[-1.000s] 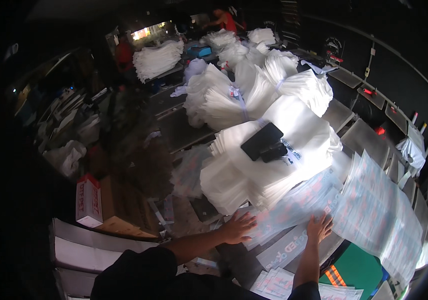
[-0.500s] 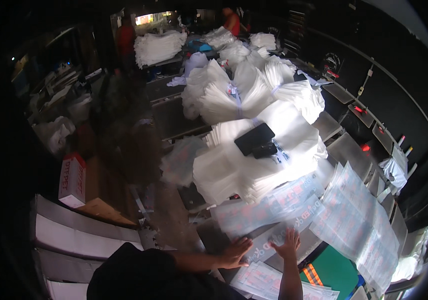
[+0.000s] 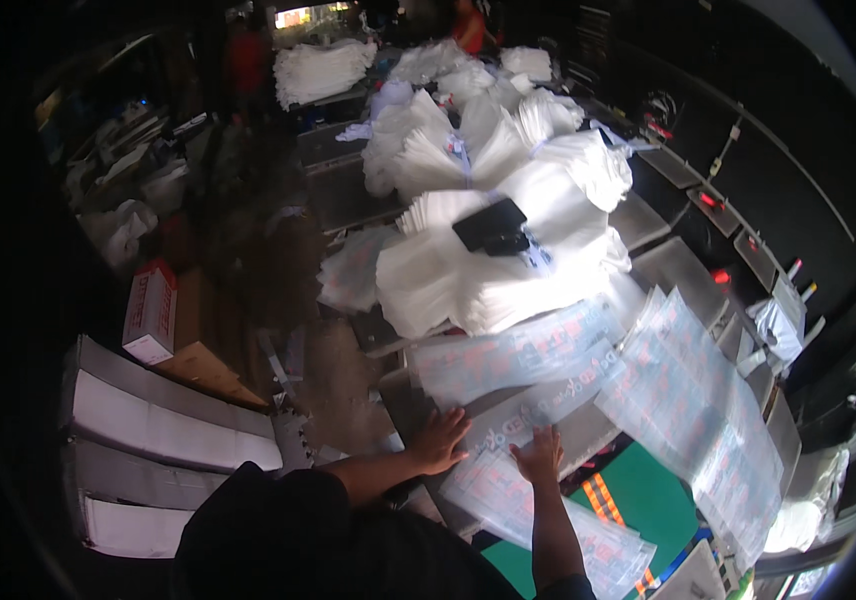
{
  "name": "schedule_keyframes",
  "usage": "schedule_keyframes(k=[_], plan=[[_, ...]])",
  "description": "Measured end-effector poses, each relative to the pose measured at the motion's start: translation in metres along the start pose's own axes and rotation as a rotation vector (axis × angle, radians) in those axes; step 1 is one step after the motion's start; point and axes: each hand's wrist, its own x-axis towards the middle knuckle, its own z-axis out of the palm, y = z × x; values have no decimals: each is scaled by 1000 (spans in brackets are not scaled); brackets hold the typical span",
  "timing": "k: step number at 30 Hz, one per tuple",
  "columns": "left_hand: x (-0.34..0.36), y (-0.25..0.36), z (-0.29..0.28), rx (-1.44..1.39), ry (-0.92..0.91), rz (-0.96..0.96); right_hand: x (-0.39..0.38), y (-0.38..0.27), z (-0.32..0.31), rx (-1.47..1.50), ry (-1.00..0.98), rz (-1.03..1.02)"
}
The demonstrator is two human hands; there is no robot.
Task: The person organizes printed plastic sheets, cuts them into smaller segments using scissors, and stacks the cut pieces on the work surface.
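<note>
My left hand lies flat with fingers stretched out, on the left edge of a clear plastic sheet with printed lettering. My right hand rests on the same sheet to the right, its fingers extended and slightly blurred. Neither hand grips anything that I can see. Close below the hands is a small pile of printed translucent plastic bags, partly covered by my right forearm. Just beyond the hands, another printed plastic sheet lies across the table.
Tied bundles of white plastic bags fill the table ahead, with a black phone-like object on top. Long printed sheets lie at right, beside a green panel. Cardboard boxes stand left. A person in red is far off.
My view has shifted, so the table sits higher and further left. Both hands stay on the plastic; the right hand's fingers look less spread. More of the pile and green panel shows.
</note>
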Motion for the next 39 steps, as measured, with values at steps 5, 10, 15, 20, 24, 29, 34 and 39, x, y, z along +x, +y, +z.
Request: schedule_keyframes(k=[5, 10, 15, 20, 24, 29, 34, 39], plan=[[-23, 22, -11, 48, -82, 24, -60, -8, 12, 100, 52, -175], [-41, 33, -5, 20, -128, -22, -94, -8, 8, 67, -97, -89], [-25, 30, 8, 6, 73, -277, -105, -6, 7, 72, -44, -178], [-24, 31, 1, 59, 15, -315, -117, -6, 14, 54, 36, -321], [-24, 34, -5, 81, -41, -293, -125, -6, 14, 116, 33, -333], [-24, 36, -5, 119, -57, -306, -137, -3, 9, 239, 86, -399], [-26, 33, -1, 153, -37, -286, -119, -1, 5, 283, 252, -469], [-27, 30, -5, 74, -67, -291, -73, -10, 7, 278, 284, -501]])
